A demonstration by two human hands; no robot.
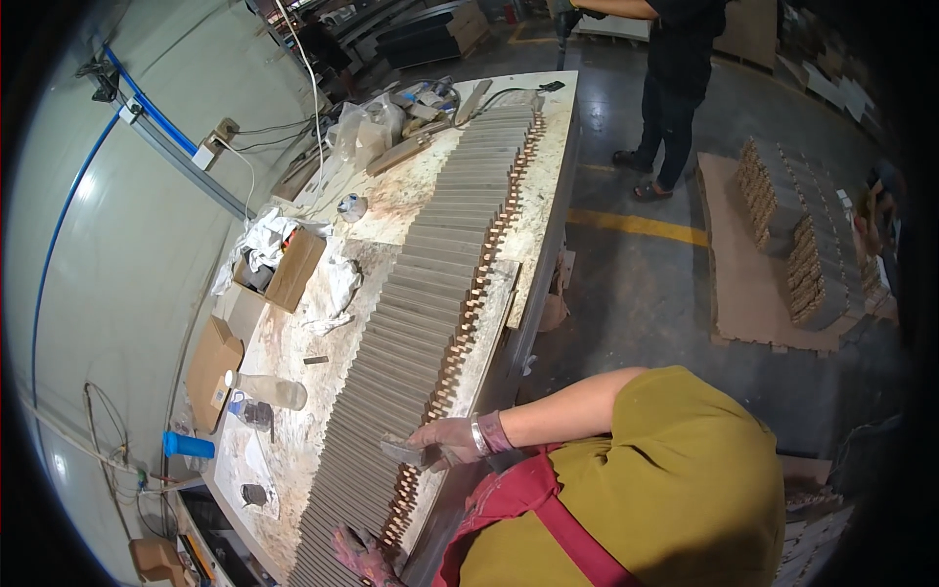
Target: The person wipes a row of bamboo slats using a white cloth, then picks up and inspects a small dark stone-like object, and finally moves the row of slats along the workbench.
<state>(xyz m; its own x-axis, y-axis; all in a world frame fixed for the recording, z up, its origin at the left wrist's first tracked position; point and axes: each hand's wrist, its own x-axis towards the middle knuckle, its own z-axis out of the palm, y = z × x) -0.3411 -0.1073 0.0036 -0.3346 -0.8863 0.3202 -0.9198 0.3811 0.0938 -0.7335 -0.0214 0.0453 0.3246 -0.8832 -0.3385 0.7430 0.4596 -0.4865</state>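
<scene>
A long row of grey-brown wooden slats [391, 342] lies side by side across the table, with pale peg-like ends along its right edge. My right hand [452, 442], in a stained glove, is closed round a small flat grey block [402, 451] over the near part of the row, close to the pegged ends. Whether the block is a sanding block or a scraper, I cannot tell. Farther down, at the lower edge, my gloved left hand [364, 556] rests on the slats with its fingers apart and nothing visible in it.
On the table's left stand a cardboard box of rags [293, 272], a cloudy bottle [274, 390] and a blue-capped container [189, 445]. Plastic bags [367, 132] and scraps lie at the far end. Another person [675, 88] stands beyond the table. Stacked slats [817, 235] sit on cardboard at right.
</scene>
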